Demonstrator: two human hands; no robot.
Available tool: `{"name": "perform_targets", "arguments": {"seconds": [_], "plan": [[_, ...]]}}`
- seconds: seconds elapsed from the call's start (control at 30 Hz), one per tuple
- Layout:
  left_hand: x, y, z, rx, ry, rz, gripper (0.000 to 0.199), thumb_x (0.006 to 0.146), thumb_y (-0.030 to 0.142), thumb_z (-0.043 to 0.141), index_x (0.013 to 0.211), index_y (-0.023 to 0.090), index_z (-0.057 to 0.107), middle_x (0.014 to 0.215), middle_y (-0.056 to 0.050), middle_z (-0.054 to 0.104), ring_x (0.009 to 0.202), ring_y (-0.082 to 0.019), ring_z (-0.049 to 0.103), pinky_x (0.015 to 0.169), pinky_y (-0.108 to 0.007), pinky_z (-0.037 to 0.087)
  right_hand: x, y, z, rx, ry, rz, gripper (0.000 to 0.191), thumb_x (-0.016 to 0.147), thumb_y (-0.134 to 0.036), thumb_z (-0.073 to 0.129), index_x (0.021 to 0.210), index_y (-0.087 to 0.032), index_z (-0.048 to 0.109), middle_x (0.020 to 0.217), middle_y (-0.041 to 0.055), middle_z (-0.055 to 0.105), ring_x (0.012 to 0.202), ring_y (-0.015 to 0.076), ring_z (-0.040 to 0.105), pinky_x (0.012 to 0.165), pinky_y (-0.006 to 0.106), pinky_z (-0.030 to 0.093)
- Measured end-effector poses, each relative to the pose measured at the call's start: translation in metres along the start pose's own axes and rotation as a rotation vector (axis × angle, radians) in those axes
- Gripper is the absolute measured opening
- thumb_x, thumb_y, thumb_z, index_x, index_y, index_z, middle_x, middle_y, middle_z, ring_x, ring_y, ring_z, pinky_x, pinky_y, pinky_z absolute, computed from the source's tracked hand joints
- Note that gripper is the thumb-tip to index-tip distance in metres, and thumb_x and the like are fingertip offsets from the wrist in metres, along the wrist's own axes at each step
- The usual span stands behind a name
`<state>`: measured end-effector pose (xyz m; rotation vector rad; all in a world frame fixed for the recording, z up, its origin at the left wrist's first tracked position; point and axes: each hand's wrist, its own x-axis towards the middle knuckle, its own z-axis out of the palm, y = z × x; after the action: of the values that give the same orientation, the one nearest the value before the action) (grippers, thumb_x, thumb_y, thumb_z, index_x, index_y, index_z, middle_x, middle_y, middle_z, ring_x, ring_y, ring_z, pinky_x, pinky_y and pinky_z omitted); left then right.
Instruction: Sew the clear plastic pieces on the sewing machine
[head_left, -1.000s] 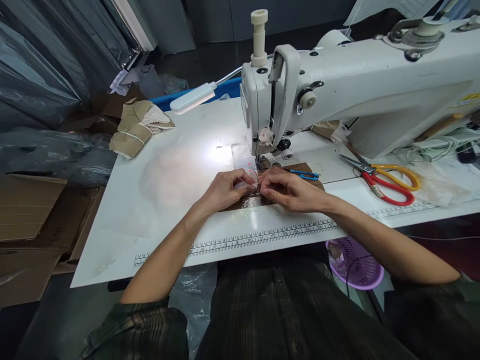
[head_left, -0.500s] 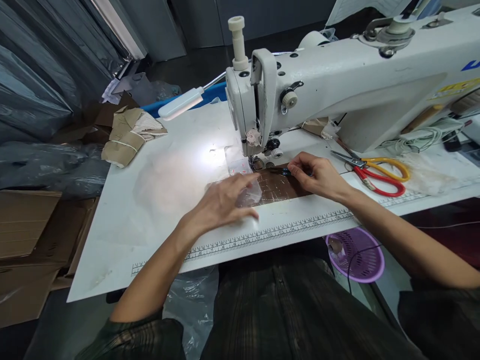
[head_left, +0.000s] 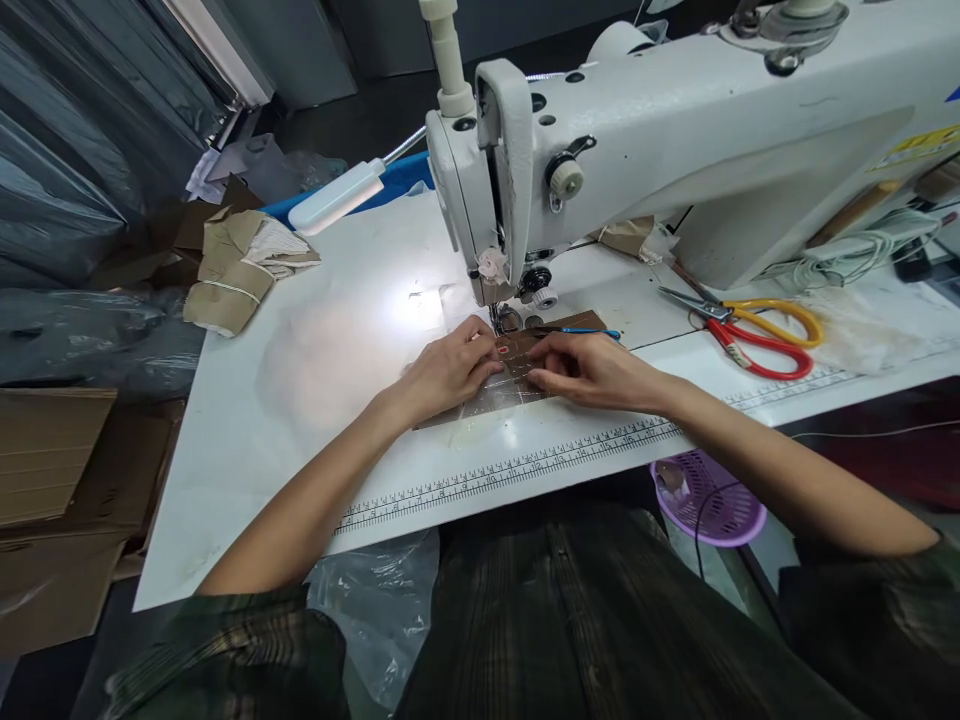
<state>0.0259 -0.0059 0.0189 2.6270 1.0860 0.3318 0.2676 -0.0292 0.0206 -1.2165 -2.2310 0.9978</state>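
Observation:
A brown sheet (head_left: 585,322) with a grid of pale lines lies under the presser foot (head_left: 495,318) of a white sewing machine (head_left: 637,150). My left hand (head_left: 454,368) is closed at the left of the sheet, fingertips together. What they pinch is too small to make out. Just beside those fingertips a small red mark (head_left: 503,350) with a pale outline shows on the sheet. My right hand (head_left: 592,368) rests on the sheet's right part, thumb and forefinger apart. A thin blue-handled tool (head_left: 592,331), perhaps tweezers, lies behind this hand, its dark tip toward the presser foot.
Scissors (head_left: 750,325) with orange and red handles lie at the right. A tied tan bundle (head_left: 232,275) sits at the table's far left. A lamp (head_left: 337,197) lights the white table (head_left: 360,330); a printed ruler runs along its front. Below hangs a purple basket (head_left: 739,520).
My right hand has let go of the blue-handled tool and moved left. My left hand has closed near the presser foot; the clear plastic by it is no longer visible. The view has shifted slightly.

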Motion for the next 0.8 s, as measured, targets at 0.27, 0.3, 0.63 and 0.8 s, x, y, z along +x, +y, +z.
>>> {"name": "perform_targets", "arguments": {"seconds": [0.27,0.3,0.63,0.8], "plan": [[-0.007,-0.008,0.001,0.026,0.099,-0.012,0.019,0.104,0.028,0.036,0.089,0.020,0.044,0.080,-0.003,0.058,0.066,-0.015,0.053,0.058,-0.028,0.043,0.036,-0.019,0.023,-0.201,0.007,0.039,0.019,0.089,-0.037,0.064,0.082,-0.020,0.062,0.076,0.0027,0.066,0.066,0.0154,0.053,0.060,0.030,0.033],[-0.007,-0.011,0.002,0.047,0.100,-0.010,0.018,0.104,0.027,0.036,0.089,0.020,0.044,0.079,-0.003,0.057,0.066,-0.015,0.053,0.058,-0.028,0.043,0.038,-0.020,0.023,-0.176,0.020,0.046,0.015,0.090,-0.031,0.062,0.080,-0.020,0.062,0.075,0.0027,0.067,0.066,0.0152,0.054,0.061,0.030,0.033],[-0.005,-0.022,-0.013,0.219,0.316,-0.055,0.016,0.098,0.027,0.053,0.109,0.017,0.059,0.117,-0.012,0.060,0.092,-0.020,0.061,0.067,-0.032,0.053,0.021,-0.008,0.014,0.366,0.120,0.183,0.020,0.082,-0.035,0.068,0.075,-0.016,0.069,0.060,-0.0005,0.062,0.052,0.0105,0.051,0.050,0.026,0.038],[-0.015,0.002,0.005,-0.041,0.221,0.157,0.037,0.093,0.052,0.062,0.104,0.016,0.061,0.098,-0.007,0.066,0.088,-0.019,0.063,0.074,-0.032,0.056,0.027,-0.012,0.026,0.627,0.166,0.127,0.033,0.077,-0.046,0.077,0.083,-0.016,0.067,0.066,-0.0007,0.063,0.057,0.0108,0.054,0.051,0.025,0.041]]}}
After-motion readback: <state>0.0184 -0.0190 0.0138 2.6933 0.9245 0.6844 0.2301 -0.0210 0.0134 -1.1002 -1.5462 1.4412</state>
